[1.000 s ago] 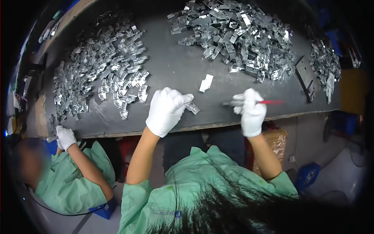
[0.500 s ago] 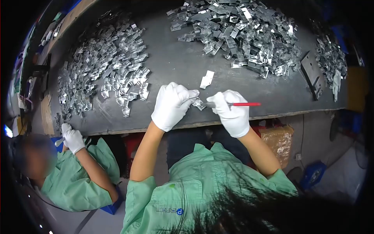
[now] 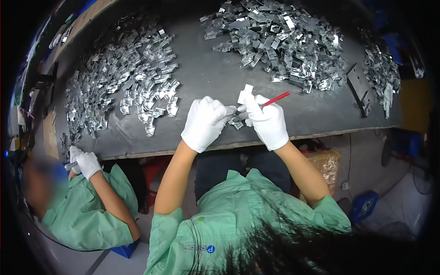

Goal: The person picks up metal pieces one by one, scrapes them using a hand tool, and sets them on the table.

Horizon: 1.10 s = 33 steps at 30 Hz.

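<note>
My left hand (image 3: 205, 124), in a white glove, is closed with its fingertips on a small bent metal piece (image 3: 236, 123) near the table's front edge. In my right hand (image 3: 266, 121), also gloved, is a slim red-handled tool (image 3: 277, 97); the handle points up and right. The tool's front end lies by the left fingertips, largely covered by the gloves, so its contact with the metal cannot be made out. Just beyond my right fingers a flat, bright metal piece (image 3: 247, 88) lies on the table, partly hidden.
Heaps of shiny metal pieces lie at the left (image 3: 146, 87) and far right of centre (image 3: 284, 41) on the dark table (image 3: 197, 68). A flat metal plate (image 3: 359, 87) stands at the right. A co-worker's gloved hand (image 3: 87, 163) is at the left front edge.
My right hand has moved up and left, closer to my left fingertips. The red handle has tilted upward from nearly level. My left hand stays almost in place.
</note>
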Motion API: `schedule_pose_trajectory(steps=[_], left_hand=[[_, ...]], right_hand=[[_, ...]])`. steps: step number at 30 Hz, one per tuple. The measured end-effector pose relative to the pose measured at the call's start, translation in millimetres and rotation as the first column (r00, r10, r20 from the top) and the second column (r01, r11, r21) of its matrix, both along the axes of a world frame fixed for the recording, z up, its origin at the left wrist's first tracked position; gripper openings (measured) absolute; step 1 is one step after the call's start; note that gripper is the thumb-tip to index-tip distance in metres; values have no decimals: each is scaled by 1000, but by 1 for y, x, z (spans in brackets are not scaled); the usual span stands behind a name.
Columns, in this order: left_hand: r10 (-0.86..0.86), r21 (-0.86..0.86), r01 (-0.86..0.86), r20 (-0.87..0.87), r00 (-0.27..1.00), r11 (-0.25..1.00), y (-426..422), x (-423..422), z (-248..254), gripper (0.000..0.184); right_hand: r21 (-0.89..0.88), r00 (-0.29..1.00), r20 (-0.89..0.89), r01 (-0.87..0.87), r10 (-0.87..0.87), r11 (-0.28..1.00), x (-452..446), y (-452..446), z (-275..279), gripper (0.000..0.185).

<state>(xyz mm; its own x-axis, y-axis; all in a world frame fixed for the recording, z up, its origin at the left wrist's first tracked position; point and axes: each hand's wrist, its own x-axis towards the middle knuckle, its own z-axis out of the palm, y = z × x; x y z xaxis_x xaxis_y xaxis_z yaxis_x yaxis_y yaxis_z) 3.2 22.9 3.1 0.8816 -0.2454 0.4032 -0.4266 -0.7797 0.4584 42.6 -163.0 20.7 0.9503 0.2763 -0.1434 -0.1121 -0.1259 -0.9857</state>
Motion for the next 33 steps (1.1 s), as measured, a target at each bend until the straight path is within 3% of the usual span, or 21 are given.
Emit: schedule_pose_trajectory(steps=[3,6,7,8,10,11,12,14,16,19,21,23,26,29,32,33], left_hand=[[7,-7,-7,-9,1000,1000,0,-1,-2,13],[-5,-9,5,-18,1000,1000,-1,2,4,13],[-7,-8,7,-31,999,1000,-1,2,5,14],[-5,-8,5,-45,999,1000,-1,2,5,15],[-4,1,4,-41,999,1000,-1,-1,5,16],[-10,9,11,-38,999,1000,0,-1,7,16],[61,52,-60,-18,998,997,3,-1,13,16],[211,124,-214,38,977,969,16,-8,29,15],[618,443,-575,58,784,688,28,-12,53,21],[562,260,-596,198,803,760,22,-1,54,33],[402,192,-404,50,914,894,-13,12,50,51],[365,284,-328,-87,927,901,-52,24,51,58],[343,331,-293,-102,934,897,-66,37,30,52],[380,195,-344,-192,905,918,-55,35,34,43],[523,265,-460,-268,809,847,-34,26,37,33],[539,274,-480,-212,815,834,-28,22,36,32]], right_hand=[[139,992,84,84,-96,987,-1,-1,15,28],[-146,824,561,6,78,989,-2,-5,-3,13],[-453,496,804,155,327,878,0,-7,-2,9],[-459,480,806,137,346,878,-2,-8,-6,18],[-425,486,810,101,328,899,-2,-10,-3,12],[-175,843,520,-54,139,983,-5,-11,-5,12],[137,996,66,-64,55,989,-6,-14,-7,16],[390,966,-221,213,-134,896,0,-28,10,25],[337,941,-88,337,-326,879,11,-52,4,27],[297,896,-141,444,-421,845,22,-72,-4,32],[259,919,-113,394,-377,882,22,-69,-6,32],[253,921,-130,390,-368,886,22,-67,-5,32],[254,932,-98,363,-349,897,22,-73,-11,33],[226,934,-94,357,-344,906,18,-71,-2,34],[236,932,-104,363,-347,902,19,-69,-3,34],[241,932,-99,363,-349,900,19,-70,-5,34]])
